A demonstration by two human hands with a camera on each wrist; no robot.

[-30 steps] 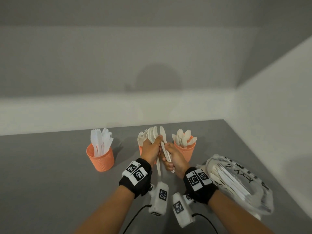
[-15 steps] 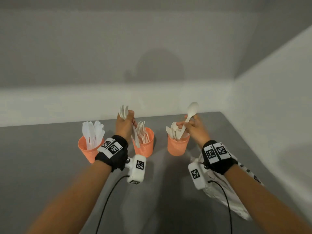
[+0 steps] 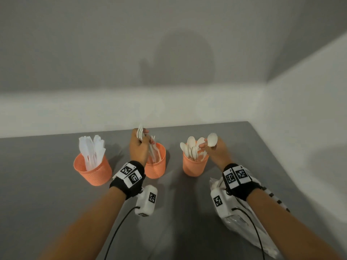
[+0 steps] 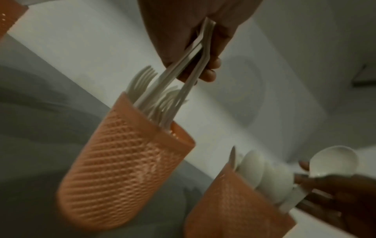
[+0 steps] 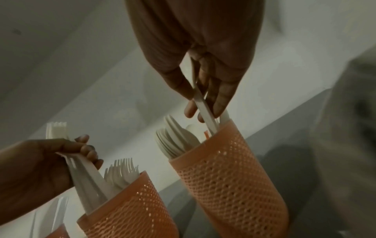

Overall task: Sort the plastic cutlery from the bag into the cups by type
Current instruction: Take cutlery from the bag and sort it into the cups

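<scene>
The bag (image 3: 242, 222) lies on the desk (image 3: 56, 203) nearest, right of the fork cup (image 3: 155, 166). Left grip (image 3: 139, 147) clamps forks (image 3: 139, 131), lowered into it since before; right grip (image 3: 216, 152) pinches a spoon (image 3: 212, 139) into the spoon cup (image 3: 194, 166). The knife cup (image 3: 93, 170) stands left.

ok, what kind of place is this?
Likely a staged recording bench, not a real kitchen: a bare grey table in a plain wall corner, three identical orange cups of white cutlery, and tagged wrist cameras.
</scene>
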